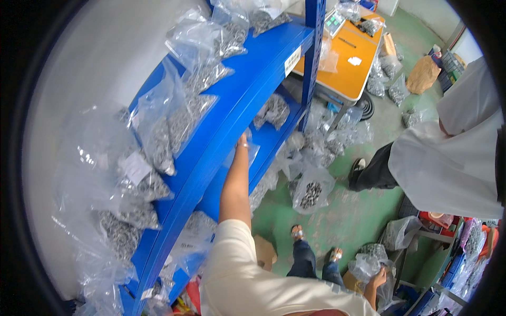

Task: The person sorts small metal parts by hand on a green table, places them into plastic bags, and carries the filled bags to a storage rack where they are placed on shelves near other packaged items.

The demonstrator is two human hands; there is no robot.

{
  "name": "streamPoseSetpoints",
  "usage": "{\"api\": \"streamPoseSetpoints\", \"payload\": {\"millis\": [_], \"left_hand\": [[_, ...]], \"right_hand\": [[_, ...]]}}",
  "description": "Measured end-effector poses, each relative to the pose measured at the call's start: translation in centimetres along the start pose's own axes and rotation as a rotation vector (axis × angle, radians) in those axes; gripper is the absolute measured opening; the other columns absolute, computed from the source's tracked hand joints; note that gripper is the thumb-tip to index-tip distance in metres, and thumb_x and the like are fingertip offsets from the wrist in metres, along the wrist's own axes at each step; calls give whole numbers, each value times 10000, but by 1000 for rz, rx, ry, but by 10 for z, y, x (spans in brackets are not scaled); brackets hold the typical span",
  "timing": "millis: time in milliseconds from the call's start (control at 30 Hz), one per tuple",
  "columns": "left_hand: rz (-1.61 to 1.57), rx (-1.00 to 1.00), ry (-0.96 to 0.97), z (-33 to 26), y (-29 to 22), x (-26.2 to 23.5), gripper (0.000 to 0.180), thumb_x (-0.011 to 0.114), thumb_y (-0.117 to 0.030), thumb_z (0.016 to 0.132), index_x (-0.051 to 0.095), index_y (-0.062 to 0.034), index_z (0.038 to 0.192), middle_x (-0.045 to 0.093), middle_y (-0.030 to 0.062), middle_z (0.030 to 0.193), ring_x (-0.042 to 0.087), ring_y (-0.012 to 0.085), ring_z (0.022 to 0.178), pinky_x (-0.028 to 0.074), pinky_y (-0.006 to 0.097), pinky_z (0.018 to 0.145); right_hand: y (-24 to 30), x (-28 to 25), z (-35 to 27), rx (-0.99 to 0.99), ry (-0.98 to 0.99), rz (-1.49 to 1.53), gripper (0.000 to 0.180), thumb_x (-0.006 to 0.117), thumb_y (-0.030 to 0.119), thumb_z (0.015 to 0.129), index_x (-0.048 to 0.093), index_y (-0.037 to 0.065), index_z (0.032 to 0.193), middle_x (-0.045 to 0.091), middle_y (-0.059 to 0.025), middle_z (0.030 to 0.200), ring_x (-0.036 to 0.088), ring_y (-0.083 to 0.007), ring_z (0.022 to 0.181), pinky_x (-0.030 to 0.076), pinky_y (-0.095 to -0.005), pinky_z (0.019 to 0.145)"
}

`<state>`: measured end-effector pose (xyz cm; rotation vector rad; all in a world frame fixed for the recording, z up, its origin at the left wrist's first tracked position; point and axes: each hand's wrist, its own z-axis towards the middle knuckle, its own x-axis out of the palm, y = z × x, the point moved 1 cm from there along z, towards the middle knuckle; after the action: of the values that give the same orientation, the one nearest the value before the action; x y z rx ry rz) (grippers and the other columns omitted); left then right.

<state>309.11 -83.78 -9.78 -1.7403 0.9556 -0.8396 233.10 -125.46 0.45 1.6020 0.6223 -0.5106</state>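
My left arm stretches forward to the lower blue shelf [274, 146]. My left hand [243, 140] is partly hidden at the upper shelf's edge, and its fingers do not show clearly. Below it lies a clear plastic bag [253, 153]; I cannot tell whether the hand grips it. Farther along that shelf sits another clear bag of grey metal parts [275, 111]. Down at the lower right, my right hand [378, 278] is closed on a clear plastic bag [387, 291], beside another bag [366, 267].
Several bags of metal parts [184, 118] cover the upper blue shelf [232, 100]. An orange-topped table [342, 66] with a scale [333, 23] stands beyond the blue post [312, 68]. More bags [312, 192] lie on the green floor. A person in white [448, 158] stands at right.
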Motion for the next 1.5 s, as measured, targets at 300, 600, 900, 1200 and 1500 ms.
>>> {"api": "streamPoseSetpoints", "payload": {"millis": [300, 600, 900, 1200, 1500], "left_hand": [[305, 380, -70, -114, 11, 2, 377, 543, -148, 813, 471, 54, 1124, 519, 230, 1104, 499, 356, 1023, 407, 377, 852], [167, -760, 669, -454, 92, -80, 404, 590, -99, 773, 455, -61, 1152, 563, 77, 993, 573, 149, 791, 469, 257, 647], [184, -435, 946, -605, 93, -119, 1045, 756, -61, 623, 28, -80, 1373, 218, 97, 1371, 309, 219, 1206, 398, 316, 872], [-1166, -189, 694, -715, -38, -121, 578, 574, -269, 820, 304, -61, 1286, 399, 53, 1273, 358, 223, 1192, 294, 392, 991], [-1080, 348, 56, -862, -100, -216, 539, 546, -62, 813, 296, -94, 1290, 413, 56, 1258, 385, 228, 1177, 313, 409, 984]], "right_hand": [[11, 13, 2, 13, 15, 38, 309, 520, 223, 820, 609, -67, 877, 612, -90, 803, 514, -154, 707, 411, -283, 675], [49, 56, -4, 23, 283, -57, 359, 503, 286, 827, 609, -41, 930, 625, -134, 870, 560, -209, 732, 441, -315, 670], [236, 27, -75, 813, 1096, 732, 313, 361, 259, 920, 499, 21, 1070, 548, -105, 1089, 513, -235, 996, 381, -386, 900], [315, -43, -148, 1089, 2183, 683, 325, 317, 164, 894, 477, -4, 1121, 525, -133, 1142, 490, -249, 1043, 387, -391, 895], [305, -121, -234, 550, 2331, 665, 320, 426, 120, 868, 451, 17, 1170, 529, -95, 1137, 489, -226, 1039, 359, -367, 913]]}}
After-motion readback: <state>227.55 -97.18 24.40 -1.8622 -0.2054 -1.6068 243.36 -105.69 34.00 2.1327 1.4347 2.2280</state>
